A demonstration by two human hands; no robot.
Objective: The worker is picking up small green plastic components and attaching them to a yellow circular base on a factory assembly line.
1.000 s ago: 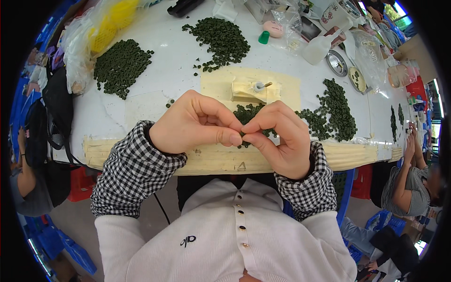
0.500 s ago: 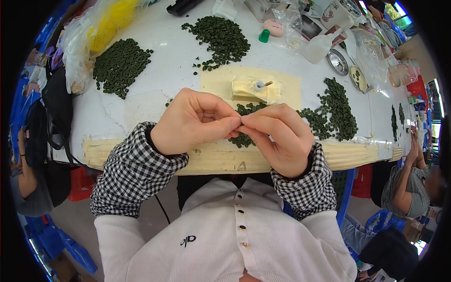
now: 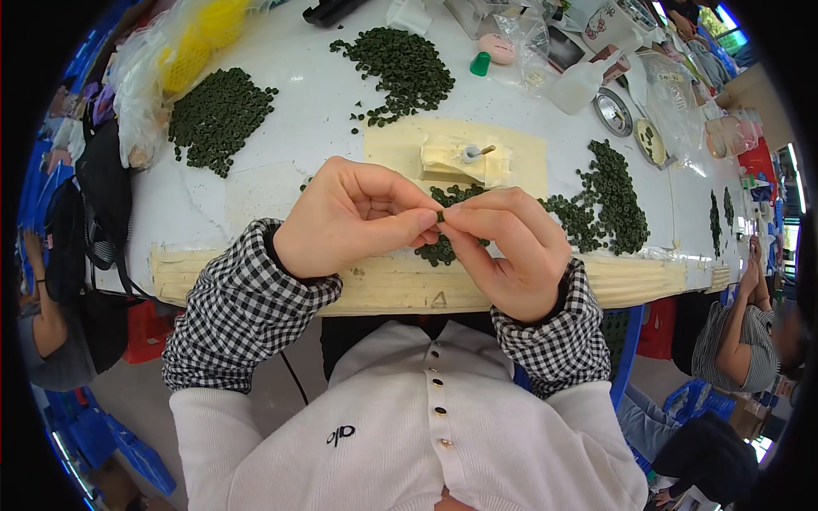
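A small dark green round piece (image 3: pixel 440 216) shows between my fingertips over the near part of the table. My left hand (image 3: pixel 349 220) pinches it from the left with thumb and forefinger. From the other side, the thumb and forefinger of my right hand (image 3: pixel 515 243) close on it. Beneath the fingers lies a loose heap of similar dark green pieces (image 3: pixel 443 252), partly hidden by the hands. Just beyond stands a cream, tape-wrapped block (image 3: pixel 447 162) with a thin brownish pin (image 3: pixel 487 150) sticking out of a whitish collar.
Larger green heaps lie at far left (image 3: pixel 220 119), far middle (image 3: pixel 400 72) and right (image 3: pixel 618 200). A white squeeze bottle (image 3: pixel 575 89), a green cap (image 3: pixel 480 64) and a round metal tin (image 3: pixel 612 113) stand back right. Padded cream edging (image 3: pixel 409 294) lines the table's front. Other people sit at both sides.
My fingertips have parted slightly, so the green piece between them now shows. My right hand has shifted a little to the right.
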